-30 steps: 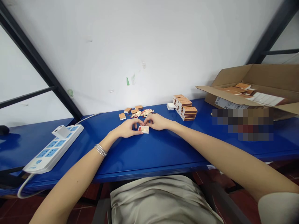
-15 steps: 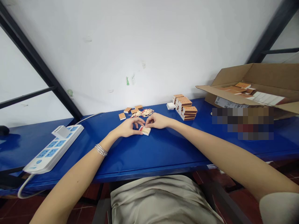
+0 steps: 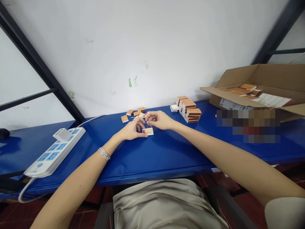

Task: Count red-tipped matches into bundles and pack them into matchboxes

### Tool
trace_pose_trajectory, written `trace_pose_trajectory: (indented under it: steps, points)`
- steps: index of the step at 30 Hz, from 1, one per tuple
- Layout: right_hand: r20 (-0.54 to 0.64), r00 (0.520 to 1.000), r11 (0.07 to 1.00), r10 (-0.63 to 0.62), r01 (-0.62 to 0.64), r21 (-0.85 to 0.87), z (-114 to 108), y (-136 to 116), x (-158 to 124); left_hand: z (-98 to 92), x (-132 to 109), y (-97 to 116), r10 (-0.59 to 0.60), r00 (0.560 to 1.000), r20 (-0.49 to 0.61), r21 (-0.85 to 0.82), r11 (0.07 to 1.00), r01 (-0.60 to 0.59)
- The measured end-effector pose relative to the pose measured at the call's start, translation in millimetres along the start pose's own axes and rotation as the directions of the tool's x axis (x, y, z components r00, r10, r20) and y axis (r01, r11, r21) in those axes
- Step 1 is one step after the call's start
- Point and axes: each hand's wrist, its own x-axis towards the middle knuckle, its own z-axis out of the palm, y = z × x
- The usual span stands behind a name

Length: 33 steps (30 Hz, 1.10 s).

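A small white matchbox tray (image 3: 149,131) lies flat on the blue table, with several red-tipped matchsticks inside. My left hand (image 3: 133,129) is curled at the tray's left end, its thumb along the near edge and its fingers by the far side. Just beyond the tray, my right hand (image 3: 160,120) is pinched closed on what looks like a thin matchstick, mostly covered by the fingers. Behind both hands is a loose pile of matchsticks (image 3: 141,115), partly hidden by them. Several brown matchboxes (image 3: 124,119) lie left of this pile.
Stacked matchboxes (image 3: 190,105) stand at the back right beside white trays (image 3: 174,108). Farther right, an open cardboard box (image 3: 214,93) holds more matchboxes. A white power strip (image 3: 56,154) with a plugged-in adapter lies at the left. The wall borders the table's back.
My right hand has lifted off the tray, moving slightly away toward the match pile. The tray has turned straighter, and my left thumb has shifted along its near edge.
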Motion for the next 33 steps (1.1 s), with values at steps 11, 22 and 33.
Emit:
trace_pose_trajectory:
  steps: [11,22,33]
  points:
    - [-0.007,1.000,0.999,0.008,-0.009,-0.038,11,4,2,-1.1,0,-8,-0.001,1.000,-0.023,-0.001,1.000,0.001]
    - [0.085,0.993,0.988,0.077,-0.065,-0.138,-10,5,1,-2.3,0,-7,0.017,0.999,-0.034,0.054,0.998,-0.015]
    - [0.215,0.974,0.991,0.074,-0.047,-0.128,-4,-8,-5,-5.4,0,1,0.094,0.996,-0.008,0.028,0.995,-0.094]
